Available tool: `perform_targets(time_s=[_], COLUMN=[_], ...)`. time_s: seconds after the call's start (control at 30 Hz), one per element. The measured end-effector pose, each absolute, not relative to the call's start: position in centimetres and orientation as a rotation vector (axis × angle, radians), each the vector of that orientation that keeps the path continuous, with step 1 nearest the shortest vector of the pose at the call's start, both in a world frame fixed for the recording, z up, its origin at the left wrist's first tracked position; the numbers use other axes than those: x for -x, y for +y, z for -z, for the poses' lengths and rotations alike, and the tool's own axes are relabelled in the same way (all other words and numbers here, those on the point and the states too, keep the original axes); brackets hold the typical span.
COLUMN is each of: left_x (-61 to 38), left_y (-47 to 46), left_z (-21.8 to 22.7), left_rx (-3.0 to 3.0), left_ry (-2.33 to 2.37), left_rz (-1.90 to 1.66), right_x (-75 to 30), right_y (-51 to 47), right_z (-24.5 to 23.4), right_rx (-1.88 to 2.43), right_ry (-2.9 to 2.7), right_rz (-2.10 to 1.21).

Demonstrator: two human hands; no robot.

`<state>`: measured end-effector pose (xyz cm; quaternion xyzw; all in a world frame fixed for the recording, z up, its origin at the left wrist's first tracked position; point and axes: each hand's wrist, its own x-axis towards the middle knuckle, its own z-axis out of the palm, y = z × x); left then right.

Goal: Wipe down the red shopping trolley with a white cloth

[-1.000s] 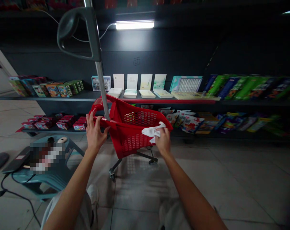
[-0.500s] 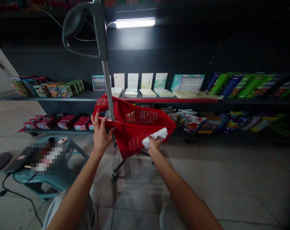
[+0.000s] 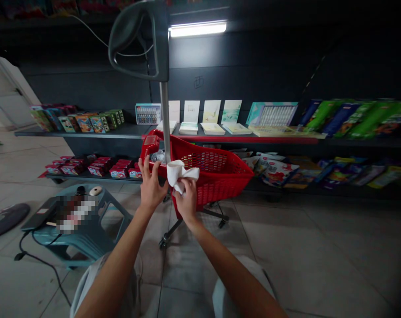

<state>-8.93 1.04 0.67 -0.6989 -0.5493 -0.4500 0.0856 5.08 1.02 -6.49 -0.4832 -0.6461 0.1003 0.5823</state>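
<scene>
**A:** What are the hands on?

**B:** The left hand [image 3: 150,183] grips the rim of a red shopping-cart basket [image 3: 216,176] at twelve o'clock, its fingers spread, arm reaching forward.

**A:** And the right hand?

**B:** The right hand [image 3: 187,201], fingers pressed together, pinches a white cloth [image 3: 179,173] against the rim.

**A:** Anything in the basket?

**B:** Near the metal pole [image 3: 165,119], what may be a clear plastic bag [image 3: 159,156]; it's hard to tell.

**A:** Nearby?

**B:** A blue plastic stool [image 3: 88,240] at ten o'clock.
</scene>
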Motion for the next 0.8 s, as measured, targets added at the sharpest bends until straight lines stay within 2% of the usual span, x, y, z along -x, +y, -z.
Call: perform_targets(time_s=[0.2, 0.5, 0.8], left_x=[9.0, 10.1, 10.7], left_y=[0.7, 1.1, 1.7], left_z=[-1.2, -1.3, -1.6], left_rx=[2.081, 2.059, 2.049], left_ry=[-1.69, -1.576, -1.617], left_rz=[1.279, 1.279, 1.256], right_x=[-6.3, -9.8, -21.5], right_y=[1.4, 1.6, 4.6], right_z=[8.2, 12.3, 12.2], right_rx=[1.135, 1.036, 1.313], right_ry=[-1.897, -2.295, -1.956], right_rz=[-0.012, 0.088, 0.035])
